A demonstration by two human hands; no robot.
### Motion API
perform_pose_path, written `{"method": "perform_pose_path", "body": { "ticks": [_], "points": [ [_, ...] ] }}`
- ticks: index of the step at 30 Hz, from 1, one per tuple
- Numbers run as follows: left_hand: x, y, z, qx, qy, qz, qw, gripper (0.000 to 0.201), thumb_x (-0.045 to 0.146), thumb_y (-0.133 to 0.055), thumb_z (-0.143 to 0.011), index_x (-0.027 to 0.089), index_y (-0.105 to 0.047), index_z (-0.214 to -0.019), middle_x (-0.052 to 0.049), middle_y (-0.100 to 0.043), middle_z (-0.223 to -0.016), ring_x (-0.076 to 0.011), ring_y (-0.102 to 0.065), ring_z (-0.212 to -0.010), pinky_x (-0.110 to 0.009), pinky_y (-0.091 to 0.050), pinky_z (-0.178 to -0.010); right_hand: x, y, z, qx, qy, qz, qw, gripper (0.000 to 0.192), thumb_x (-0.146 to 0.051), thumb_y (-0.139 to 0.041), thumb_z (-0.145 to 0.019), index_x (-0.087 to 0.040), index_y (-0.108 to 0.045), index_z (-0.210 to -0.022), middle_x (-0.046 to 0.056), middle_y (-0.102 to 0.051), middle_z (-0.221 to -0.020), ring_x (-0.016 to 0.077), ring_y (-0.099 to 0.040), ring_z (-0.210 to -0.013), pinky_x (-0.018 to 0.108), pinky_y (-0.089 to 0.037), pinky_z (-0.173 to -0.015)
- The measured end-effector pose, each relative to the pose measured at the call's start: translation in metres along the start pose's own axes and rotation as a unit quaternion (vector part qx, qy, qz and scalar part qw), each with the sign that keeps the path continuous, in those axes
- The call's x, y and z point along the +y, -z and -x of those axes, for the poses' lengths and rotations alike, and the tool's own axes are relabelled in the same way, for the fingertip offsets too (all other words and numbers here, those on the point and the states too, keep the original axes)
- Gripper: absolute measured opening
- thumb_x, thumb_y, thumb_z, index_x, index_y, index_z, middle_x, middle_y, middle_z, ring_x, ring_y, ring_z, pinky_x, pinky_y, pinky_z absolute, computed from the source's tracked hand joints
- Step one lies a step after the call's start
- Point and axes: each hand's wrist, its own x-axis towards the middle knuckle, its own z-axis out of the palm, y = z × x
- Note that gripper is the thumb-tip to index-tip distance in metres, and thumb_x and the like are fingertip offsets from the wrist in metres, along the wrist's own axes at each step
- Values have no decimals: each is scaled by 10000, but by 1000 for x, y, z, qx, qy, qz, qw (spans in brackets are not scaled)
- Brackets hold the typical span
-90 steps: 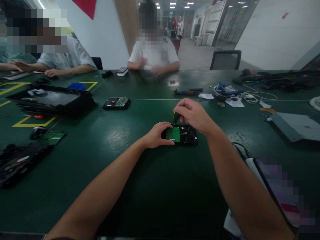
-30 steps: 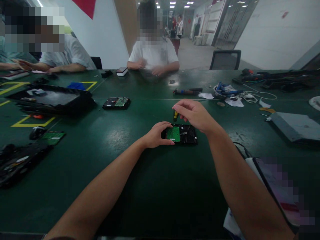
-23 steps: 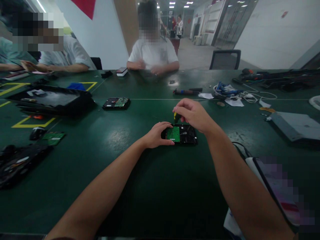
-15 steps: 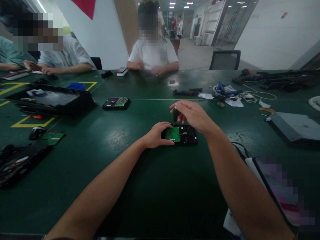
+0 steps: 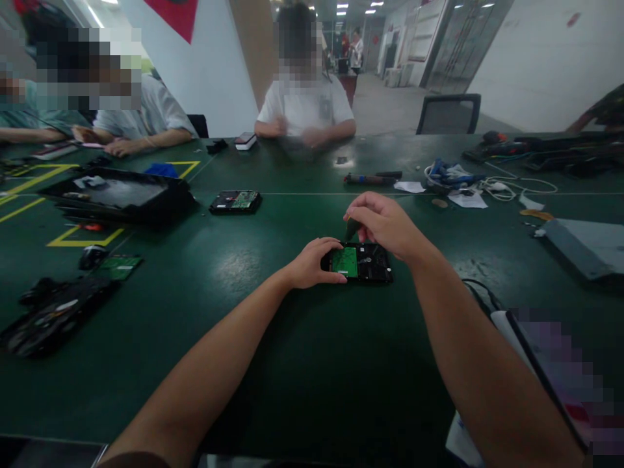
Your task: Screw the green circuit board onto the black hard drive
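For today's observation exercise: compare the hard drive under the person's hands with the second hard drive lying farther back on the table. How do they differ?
The near hard drive is steadied by the left hand, while the right hand holds a screwdriver over it; the far hard drive lies untouched. The near one sits at table centre, the far one back left beside a black tray. Both lie flat, green circuit board up.

A flat black rectangular hard drive [image 5: 366, 262] with a green circuit board [image 5: 346, 261] facing up lay flat mid-tabletop, a small dark-handled screwdriver [image 5: 351, 229] standing above its far edge.
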Motion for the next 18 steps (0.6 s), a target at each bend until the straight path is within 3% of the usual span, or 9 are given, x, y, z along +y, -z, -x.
{"method": "perform_pose_path", "body": {
  "ticks": [3, 10, 14, 18],
  "points": [
    [0, 0, 0, -5, -2, -5, 1000, 774, 581, -838, -758, 226, -567, -1390, -148, -552, -1482, -345, -504, -1392, -541, -403, -1178, -1, -1, 0, -24, 11, -21, 999, 272, -463, -556, -1009, -214, -663, -1006, 57, -720, -1020, 93, -573, -562, 269, -389, -482],
    [2, 1, 0, -7, 1, 0, 1000, 774, 577, -840, -757, 219, -569, -1388, -146, -559, -1476, -344, -506, -1390, -533, -403, -1184, -1, -2, -1, -39, 2, -36, 999, 324, -469, -504, -1041, -222, -691, -1138, 64, -689, -1020, 116, -607, -638, 280, -451, -543],
    [3, 2, 0, -7, 2, 2, 1000, 764, 581, -839, -758, 223, -575, -1380, -144, -558, -1474, -344, -503, -1393, -532, -404, -1185, -1, -1, 0, -11, 23, 11, 1000, 299, -501, -585, -999, -224, -699, -1000, 33, -657, -854, 125, -555, -644, 282, -412, -545],
    [3, 2, 0, -10, 3, 6, 1000, 762, 577, -841, -753, 234, -575, -1379, -140, -555, -1475, -346, -499, -1398, -548, -400, -1185, 0, 0, 0, 17, 5, 24, 1000, 280, -493, -645, -956, -221, -649, -891, 32, -653, -821, 135, -552, -649, 296, -418, -561]
  ]
}}
